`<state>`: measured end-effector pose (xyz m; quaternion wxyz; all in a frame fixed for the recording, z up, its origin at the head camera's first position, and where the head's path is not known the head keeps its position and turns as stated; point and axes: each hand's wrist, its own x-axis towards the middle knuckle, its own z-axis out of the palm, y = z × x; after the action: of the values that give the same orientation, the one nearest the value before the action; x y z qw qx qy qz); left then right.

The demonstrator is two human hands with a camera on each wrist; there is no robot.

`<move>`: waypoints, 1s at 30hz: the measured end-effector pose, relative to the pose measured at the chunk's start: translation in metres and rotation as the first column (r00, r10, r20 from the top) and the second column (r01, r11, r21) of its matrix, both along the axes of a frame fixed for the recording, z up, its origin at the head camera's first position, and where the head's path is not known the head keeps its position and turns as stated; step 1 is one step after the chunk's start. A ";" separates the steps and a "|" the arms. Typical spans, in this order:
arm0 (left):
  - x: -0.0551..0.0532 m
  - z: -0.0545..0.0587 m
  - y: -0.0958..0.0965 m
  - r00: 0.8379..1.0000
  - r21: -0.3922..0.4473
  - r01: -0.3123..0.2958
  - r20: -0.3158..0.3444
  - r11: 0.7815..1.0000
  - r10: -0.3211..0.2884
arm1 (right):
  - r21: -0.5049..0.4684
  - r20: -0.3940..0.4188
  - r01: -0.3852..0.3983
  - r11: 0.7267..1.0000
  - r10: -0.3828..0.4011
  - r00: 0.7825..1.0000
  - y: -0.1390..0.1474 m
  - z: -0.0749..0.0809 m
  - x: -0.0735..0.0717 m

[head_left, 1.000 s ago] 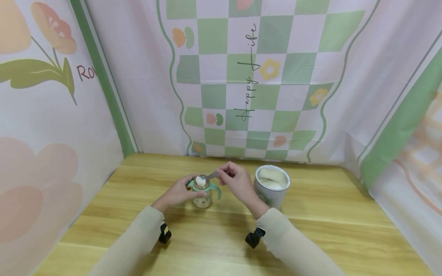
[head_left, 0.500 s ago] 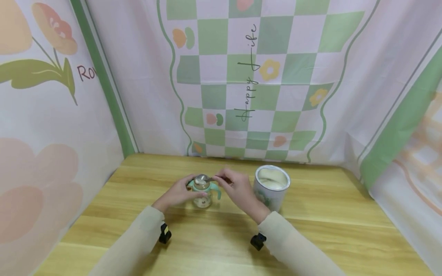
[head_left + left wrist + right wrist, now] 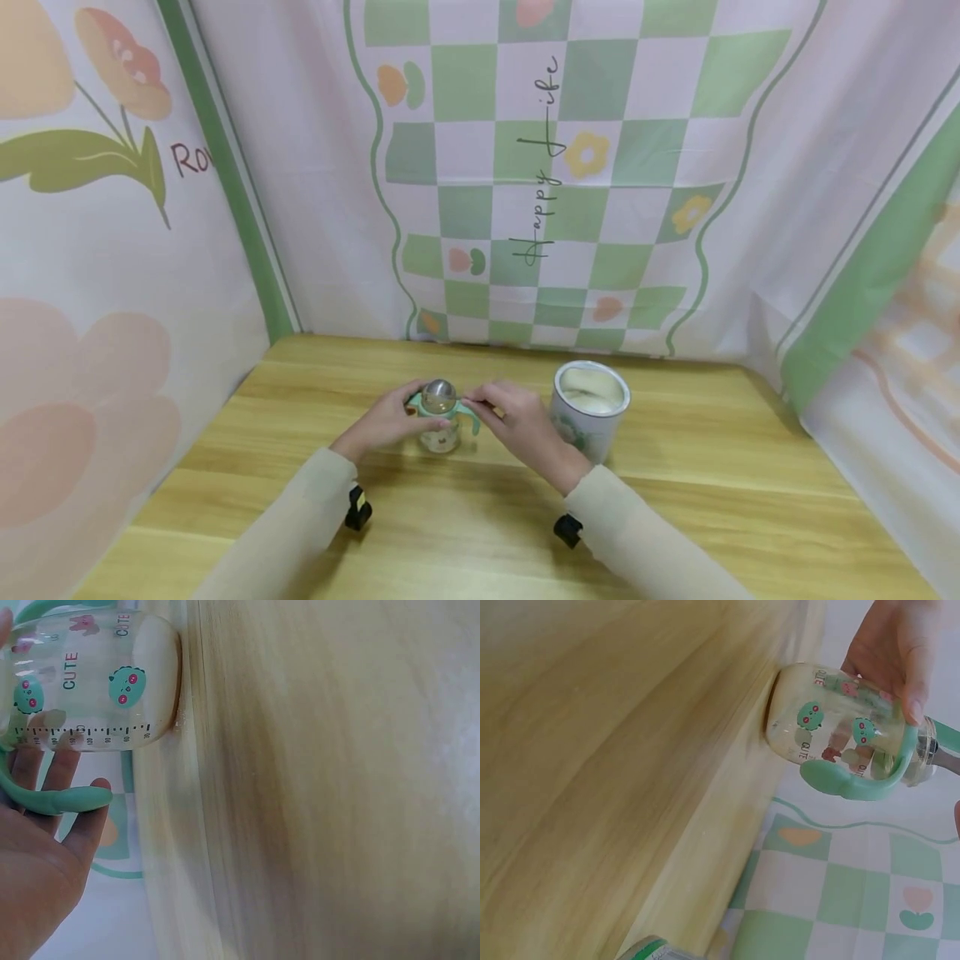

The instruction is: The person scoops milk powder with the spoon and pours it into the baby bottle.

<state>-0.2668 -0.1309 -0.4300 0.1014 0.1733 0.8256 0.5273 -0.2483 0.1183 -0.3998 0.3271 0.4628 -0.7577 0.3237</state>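
A clear baby bottle point(image 3: 441, 439) with mint-green handles and printed cartoon faces stands upright on the table, its top uncapped. My left hand point(image 3: 386, 423) grips it around the neck and handle from the left. In the left wrist view, something cream-coloured shows at the bottom of the bottle point(image 3: 90, 682). My right hand point(image 3: 521, 425) pinches the handle of a metal spoon point(image 3: 440, 394). The spoon's bowl is turned over, its rounded back facing up, right over the bottle's mouth. The spoon hides the opening from above.
An open can point(image 3: 592, 429) of pale cream powder stands just right of my right wrist. The wooden table point(image 3: 712, 467) meets a patterned curtain point(image 3: 517, 208) at the back, with more curtains on both sides.
The spoon, heaped with white powder a second ago, has rolled over so its back faces up and the heap no longer shows. My right hand lowered slightly; the left stayed put.
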 end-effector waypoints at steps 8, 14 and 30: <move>0.000 -0.001 0.001 1.000 0.029 0.012 0.004 1.000 -0.012 | 0.066 -0.008 -0.011 0.998 0.012 1.000 0.004 -0.001 0.003; 0.002 0.000 0.001 1.000 0.001 0.000 -0.007 1.000 0.000 | 0.104 -0.085 0.013 0.994 -0.004 0.996 0.005 -0.002 0.007; 0.001 0.000 0.000 1.000 0.008 0.019 -0.009 1.000 -0.019 | 0.073 -0.113 0.029 0.997 -0.020 0.993 0.003 -0.001 0.009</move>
<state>-0.2659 -0.1307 -0.4295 0.1019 0.1840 0.8222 0.5290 -0.2394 0.1212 -0.4009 0.3556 0.4828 -0.7552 0.2649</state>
